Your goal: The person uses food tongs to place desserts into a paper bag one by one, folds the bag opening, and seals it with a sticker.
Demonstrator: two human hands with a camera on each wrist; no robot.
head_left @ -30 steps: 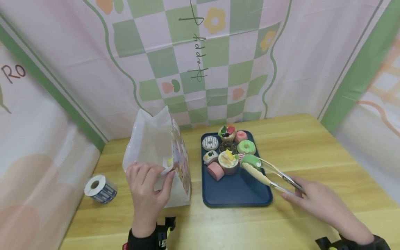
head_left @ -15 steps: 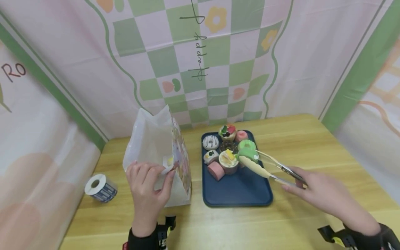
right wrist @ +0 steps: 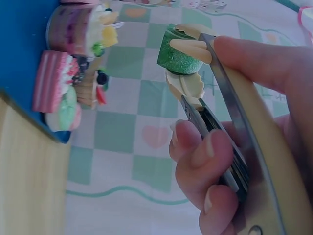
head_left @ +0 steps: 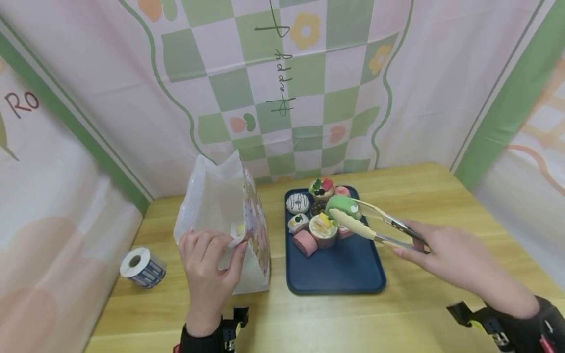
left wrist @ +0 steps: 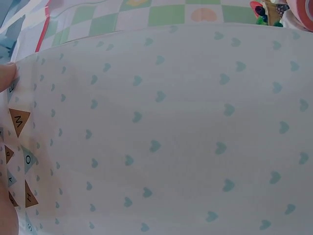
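Note:
My left hand (head_left: 209,274) pinches the near top edge of a white paper bag (head_left: 207,196), which stands upright with its mouth spread. The left wrist view is mostly filled by the bag's heart-printed wall (left wrist: 181,137). Something yellow and white shows inside the bag. My right hand (head_left: 450,260) holds metal tongs (head_left: 390,239) with cream tips. Between those tips is a green cake piece (head_left: 341,206), raised above the pastries at the back of a dark blue tray (head_left: 335,272). In the right wrist view the green cake (right wrist: 178,54) appears gripped from both sides.
On the tray sit a white iced donut (head_left: 297,202), a pink roll (head_left: 305,243), a fruit-topped cup cake (head_left: 323,230) and several other pastries. A label roll (head_left: 143,267) stands left of the bag. Printed cloth (head_left: 304,88) hangs behind the wooden table (head_left: 309,323).
The tongs have lifted the green cake piece and carried it a little back and left over the pastries. My left hand and the bag have stayed in place.

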